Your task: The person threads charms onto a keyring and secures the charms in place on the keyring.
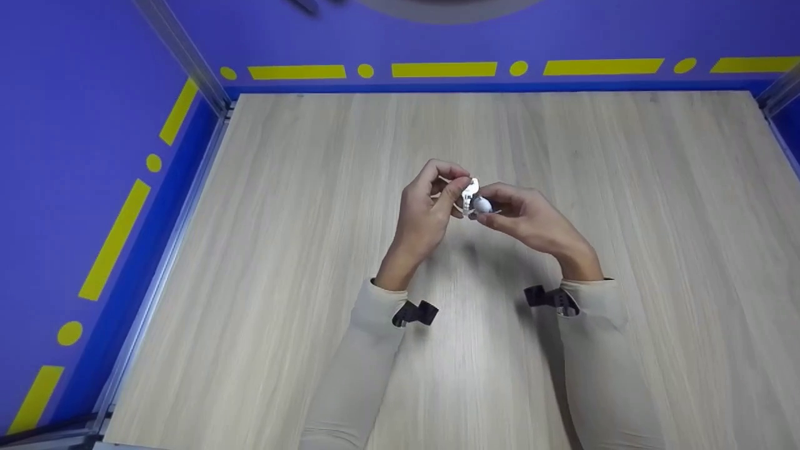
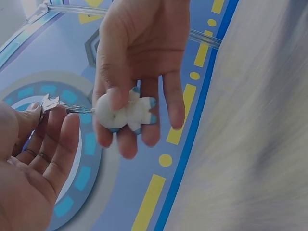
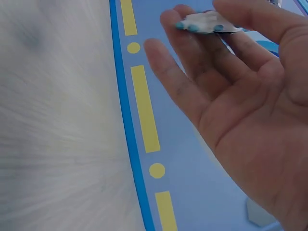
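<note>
My left hand [image 1: 423, 214] pinches a silver key [image 1: 472, 186] between thumb and fingers. From the key a metal chain [image 2: 77, 109] runs to a small white figurine [image 2: 139, 111] with a round head and light-blue tips. That figurine is held by my right hand [image 1: 539, 220], its thumb on top and the fingers beneath. The two hands are close together, raised over the table. In the right wrist view, the figurine [image 3: 204, 23] is partly hidden by the thumb. How the chain joins the key is covered by my left fingers.
A wood-grain table [image 1: 281, 219] lies under the hands. Blue panels [image 1: 81, 125] with yellow dashes and dots stand at its left and back. Black wrist straps [image 1: 415, 312] sit on both sleeves. Dark items at the top edge are cut off.
</note>
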The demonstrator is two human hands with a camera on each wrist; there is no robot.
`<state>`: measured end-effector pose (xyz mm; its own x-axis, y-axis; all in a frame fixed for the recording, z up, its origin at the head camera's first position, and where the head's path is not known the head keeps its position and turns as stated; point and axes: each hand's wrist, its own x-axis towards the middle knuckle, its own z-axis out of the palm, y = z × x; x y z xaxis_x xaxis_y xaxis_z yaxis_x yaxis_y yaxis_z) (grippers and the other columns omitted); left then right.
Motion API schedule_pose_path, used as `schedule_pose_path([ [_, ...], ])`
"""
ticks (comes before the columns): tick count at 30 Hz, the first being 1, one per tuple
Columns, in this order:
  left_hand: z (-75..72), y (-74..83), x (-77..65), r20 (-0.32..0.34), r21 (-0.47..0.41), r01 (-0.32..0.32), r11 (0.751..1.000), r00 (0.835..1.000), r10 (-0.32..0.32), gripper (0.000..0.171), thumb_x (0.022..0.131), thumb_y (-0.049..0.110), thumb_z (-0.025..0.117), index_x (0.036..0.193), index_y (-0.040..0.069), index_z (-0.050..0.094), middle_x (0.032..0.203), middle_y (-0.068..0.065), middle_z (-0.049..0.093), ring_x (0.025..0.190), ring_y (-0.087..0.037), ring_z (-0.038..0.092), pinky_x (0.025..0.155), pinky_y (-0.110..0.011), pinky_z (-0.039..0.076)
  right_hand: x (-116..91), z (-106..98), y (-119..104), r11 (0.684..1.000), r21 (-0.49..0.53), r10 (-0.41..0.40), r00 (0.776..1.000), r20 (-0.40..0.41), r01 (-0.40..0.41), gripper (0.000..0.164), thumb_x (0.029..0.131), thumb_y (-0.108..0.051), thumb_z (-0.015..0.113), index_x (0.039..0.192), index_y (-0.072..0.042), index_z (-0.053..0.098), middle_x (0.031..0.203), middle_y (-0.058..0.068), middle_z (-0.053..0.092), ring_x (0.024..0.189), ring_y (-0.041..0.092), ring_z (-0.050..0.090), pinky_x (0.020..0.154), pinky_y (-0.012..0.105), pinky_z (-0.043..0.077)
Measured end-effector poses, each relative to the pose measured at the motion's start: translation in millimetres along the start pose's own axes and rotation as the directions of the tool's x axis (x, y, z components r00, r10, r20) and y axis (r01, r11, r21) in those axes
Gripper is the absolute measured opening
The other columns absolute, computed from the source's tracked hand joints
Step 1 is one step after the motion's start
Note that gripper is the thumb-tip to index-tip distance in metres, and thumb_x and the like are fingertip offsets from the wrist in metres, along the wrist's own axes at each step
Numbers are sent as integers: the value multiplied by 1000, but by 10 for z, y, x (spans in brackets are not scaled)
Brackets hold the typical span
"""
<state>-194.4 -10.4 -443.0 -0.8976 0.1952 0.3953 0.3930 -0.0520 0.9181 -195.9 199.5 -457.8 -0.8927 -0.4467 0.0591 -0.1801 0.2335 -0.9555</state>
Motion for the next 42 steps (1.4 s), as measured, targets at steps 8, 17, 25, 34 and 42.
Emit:
schedule_pose_path([
  [8,-57,-25,17,-20,27,-9,1000,1000,10,13,105,7,67,112,-4,65,99,-8,66,76,-19,66,65,-36,62,-23,-67,8,999,-35,0,1000,-24,-1,33,96,-5,79,127,3,71,121,16,73,108,25,72,92,29,59],
  [17,-133,-92,35,-32,85,15,996,999,-12,17,102,7,72,114,-4,72,101,-8,73,81,-32,70,65,-35,63,-57,-101,-3,980,-189,38,987,-158,-68,42,85,-17,92,117,0,71,101,9,72,90,17,67,75,22,52],
  [25,-149,-155,39,-69,125,76,989,995,-67,14,97,7,78,108,-2,78,96,-4,76,78,-13,69,65,-34,62,-65,-163,38,988,-129,58,971,-231,-90,39,84,-10,92,112,2,68,94,12,70,81,16,67,68,23,57],
  [34,-148,-237,35,-63,209,82,974,996,-71,13,97,1,77,109,-2,78,105,-12,77,85,-14,71,74,-27,62,-65,-195,80,980,-158,76,958,-276,-123,34,90,-12,87,116,1,70,98,11,75,81,15,68,69,21,54],
  [42,-147,-356,44,-36,265,158,951,987,-154,14,98,-4,73,112,-2,77,106,-9,77,89,-15,71,76,-25,61,-29,-162,130,979,-166,63,950,-307,-118,30,95,-9,82,119,2,70,106,14,75,87,16,68,73,20,55],
])
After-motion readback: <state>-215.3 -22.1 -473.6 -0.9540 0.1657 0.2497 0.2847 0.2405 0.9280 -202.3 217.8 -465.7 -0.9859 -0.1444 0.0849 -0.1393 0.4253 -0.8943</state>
